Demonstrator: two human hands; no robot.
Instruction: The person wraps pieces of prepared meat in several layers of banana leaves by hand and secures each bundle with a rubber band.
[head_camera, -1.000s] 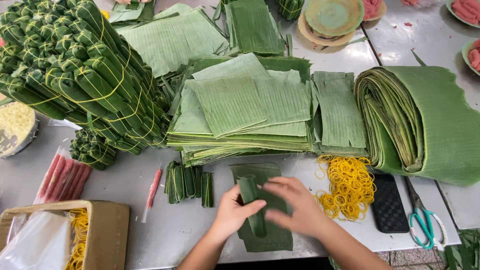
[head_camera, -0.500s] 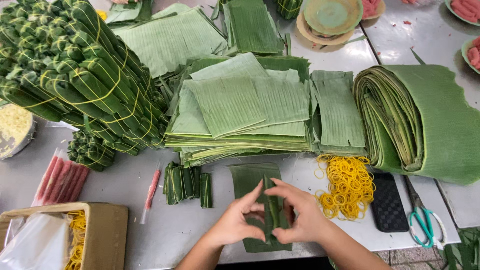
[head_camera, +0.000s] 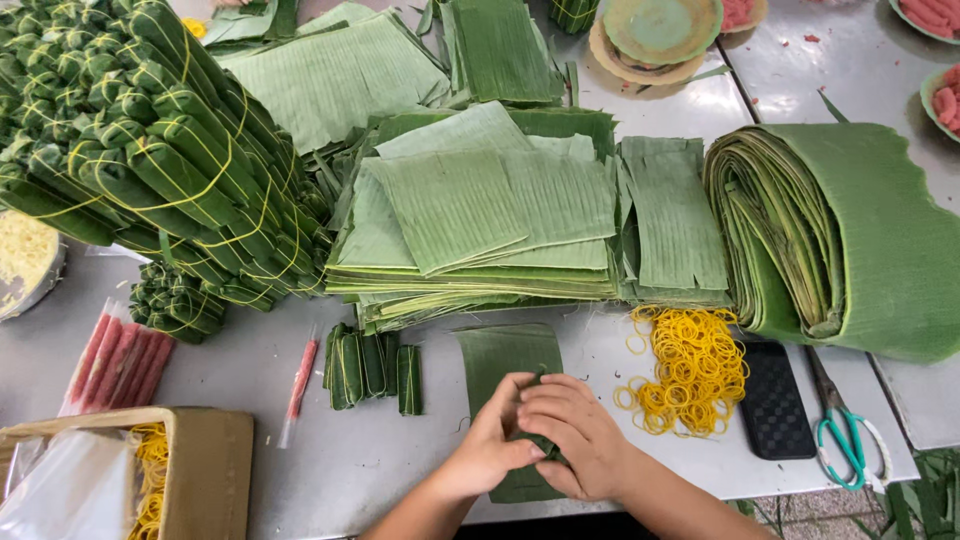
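While both hands press together over the dark green leaf piece at the near edge of the surface, the left hand and right hand close their fingers round a small folded bundle, mostly hidden. Rolling well probably means keeping folds tight and the leaf flat, with the yellow rubber bands just right.

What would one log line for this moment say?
hands: both hands folding leaf roll | under: green leaf piece | right: yellow rubber bands | left: wrapped rolls
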